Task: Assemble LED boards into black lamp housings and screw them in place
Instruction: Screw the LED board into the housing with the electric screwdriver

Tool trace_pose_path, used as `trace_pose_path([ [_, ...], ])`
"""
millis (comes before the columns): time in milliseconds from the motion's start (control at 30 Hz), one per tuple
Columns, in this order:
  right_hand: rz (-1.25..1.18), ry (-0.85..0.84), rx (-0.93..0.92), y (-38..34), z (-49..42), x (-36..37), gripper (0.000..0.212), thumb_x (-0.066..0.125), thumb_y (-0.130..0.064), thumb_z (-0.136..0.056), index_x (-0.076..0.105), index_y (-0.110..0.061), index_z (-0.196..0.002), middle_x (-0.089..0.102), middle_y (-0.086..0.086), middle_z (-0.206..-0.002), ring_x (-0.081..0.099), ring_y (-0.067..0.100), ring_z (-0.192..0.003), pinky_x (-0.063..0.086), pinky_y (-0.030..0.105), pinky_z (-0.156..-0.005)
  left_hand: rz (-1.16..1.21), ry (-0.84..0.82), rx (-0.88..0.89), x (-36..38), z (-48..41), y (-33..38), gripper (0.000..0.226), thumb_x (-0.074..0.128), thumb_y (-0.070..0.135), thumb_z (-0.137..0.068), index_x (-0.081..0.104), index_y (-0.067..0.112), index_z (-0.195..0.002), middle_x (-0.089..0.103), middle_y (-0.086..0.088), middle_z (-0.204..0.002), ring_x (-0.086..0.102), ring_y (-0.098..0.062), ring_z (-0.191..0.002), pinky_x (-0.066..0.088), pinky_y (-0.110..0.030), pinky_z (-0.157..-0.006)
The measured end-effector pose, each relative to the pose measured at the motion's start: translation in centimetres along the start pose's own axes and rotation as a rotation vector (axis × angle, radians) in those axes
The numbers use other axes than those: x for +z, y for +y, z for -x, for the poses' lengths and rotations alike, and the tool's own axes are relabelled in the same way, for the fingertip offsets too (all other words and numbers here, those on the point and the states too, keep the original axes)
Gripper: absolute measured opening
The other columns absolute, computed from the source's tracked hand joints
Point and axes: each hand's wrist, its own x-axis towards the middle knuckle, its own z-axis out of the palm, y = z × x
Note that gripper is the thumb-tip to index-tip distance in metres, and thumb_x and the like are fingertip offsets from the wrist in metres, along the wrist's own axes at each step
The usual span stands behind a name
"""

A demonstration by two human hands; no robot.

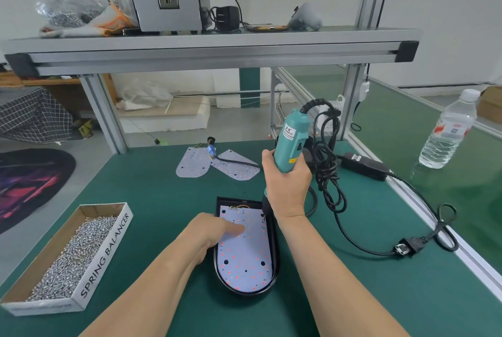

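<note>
A black lamp housing [274, 244] lies on the green mat in front of me, with a white LED board [245, 258] seated inside it. My left hand [214, 230] rests on the board, a finger pressing its upper middle. My right hand [286, 187] grips a teal electric screwdriver [292, 141], held upright with its tip down at the board's upper right corner; the tip itself is hidden behind my hand. Two more LED boards [217, 165] joined by a wire lie farther back on the mat.
A cardboard box of screws [68, 263] marked SPRING BALANCER stands at the left. The screwdriver's black cable and power adapter [364, 165] trail to the right, ending in a plug [407, 248]. A water bottle [448, 130] stands at far right. A metal shelf [212, 48] spans overhead.
</note>
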Motion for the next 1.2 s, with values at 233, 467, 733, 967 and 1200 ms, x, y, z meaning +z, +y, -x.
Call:
trace_pose_path([
  [233, -0.029, 0.048, 0.112, 0.7, -0.5, -0.7, 0.028, 0.073, -0.033, -0.074, 0.050, -0.017, -0.070, 0.048, -0.013, -0.054, 0.043, 0.009, -0.050, 0.042, 0.022, -0.049, -0.008, -0.013, 0.007, -0.1, -0.2, -0.3, 0.045, 0.089, 0.030, -0.072, 0.067, 0.009, -0.105, 0.070, -0.005, -0.106, 0.064, -0.020, -0.092, 0.045, -0.031, -0.083],
  [467, -0.107, 0.124, 0.262, 0.7, -1.1, -1.4, 0.026, 0.072, -0.034, -0.070, 0.051, -0.018, -0.071, 0.049, -0.014, -0.052, 0.044, 0.008, -0.046, 0.042, 0.022, -0.045, 0.002, -0.007, -0.006, 0.1, -0.4, -0.4, 0.055, 0.090, 0.030, -0.067, 0.070, 0.008, -0.113, 0.071, -0.008, -0.114, 0.065, -0.028, -0.107, 0.049, -0.037, -0.100],
  [733, -0.172, 0.087, 0.180, -1.0, 0.5, -2.7, 0.022, 0.078, -0.037, -0.074, 0.059, -0.026, -0.070, 0.058, -0.007, -0.063, 0.053, 0.016, -0.060, 0.049, 0.030, -0.060, 0.016, 0.012, -0.014, 0.0, -0.2, -0.5, 0.042, 0.091, 0.031, -0.068, 0.069, 0.011, -0.098, 0.070, -0.003, -0.105, 0.063, -0.019, -0.090, 0.043, -0.028, -0.077],
  [967, -0.116, -0.088, -0.046, -4.6, 0.6, -3.1, 0.030, 0.075, -0.033, -0.083, 0.058, -0.012, -0.070, 0.056, -0.001, -0.062, 0.051, 0.018, -0.059, 0.048, 0.038, -0.062, 0.026, -0.030, -0.015, -0.4, 0.7, -0.3, 0.070, 0.092, 0.037, -0.051, 0.070, 0.007, -0.111, 0.073, -0.008, -0.108, 0.068, -0.028, -0.101, 0.052, -0.039, -0.097],
  [1200, -0.194, 0.123, 0.114, -6.3, 1.1, -3.0, 0.030, 0.077, -0.042, -0.072, 0.058, -0.019, -0.071, 0.055, 0.005, -0.062, 0.051, 0.019, -0.057, 0.047, 0.031, -0.056, 0.022, -0.029, 0.002, -1.5, 1.5, -1.2, 0.059, 0.084, 0.058, -0.063, 0.060, 0.013, -0.092, 0.065, 0.002, -0.084, 0.061, -0.020, -0.074, 0.048, -0.028, -0.064],
])
